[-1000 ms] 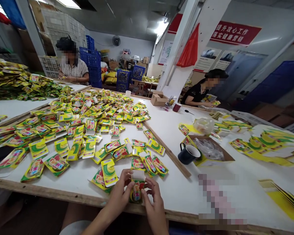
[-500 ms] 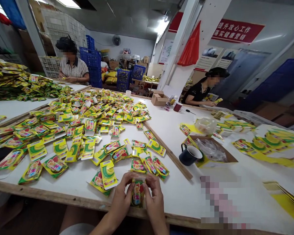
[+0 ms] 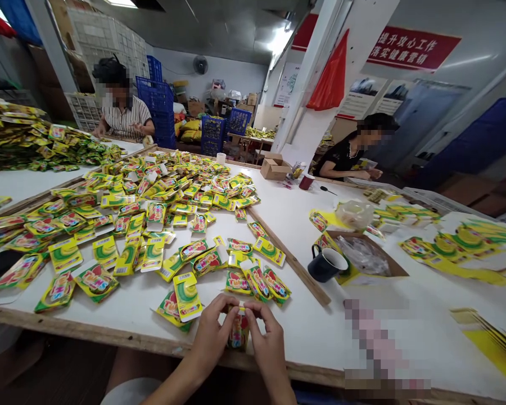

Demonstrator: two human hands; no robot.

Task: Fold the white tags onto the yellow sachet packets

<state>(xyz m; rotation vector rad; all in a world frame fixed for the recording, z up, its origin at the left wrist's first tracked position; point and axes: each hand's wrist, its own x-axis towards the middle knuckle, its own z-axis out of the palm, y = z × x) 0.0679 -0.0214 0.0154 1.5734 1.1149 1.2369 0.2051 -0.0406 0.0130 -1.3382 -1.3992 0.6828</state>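
Close to the table's front edge, a small yellow-green carton with a red fruit picture stands between my hands. My left hand grips its left side, thumb and fingers closed near the top end. On the opposite side my right hand pinches the same top end, thumb tip close to the left one. The fingers partly hide the carton's top. Just left of my hands, a yellow carton lies over another carton. Several more cartons lie right behind my fingers.
A wide heap of cartons covers the table's left and middle. A wooden strip runs to its right, beside a dark mug and an open box with plastic bags. Flat yellow card lies right. Two people sit across the tables.
My thumbs have moved up from the carton's face to its top end, and the fingertips have drawn together there. The person at the far left has spread their hands apart.
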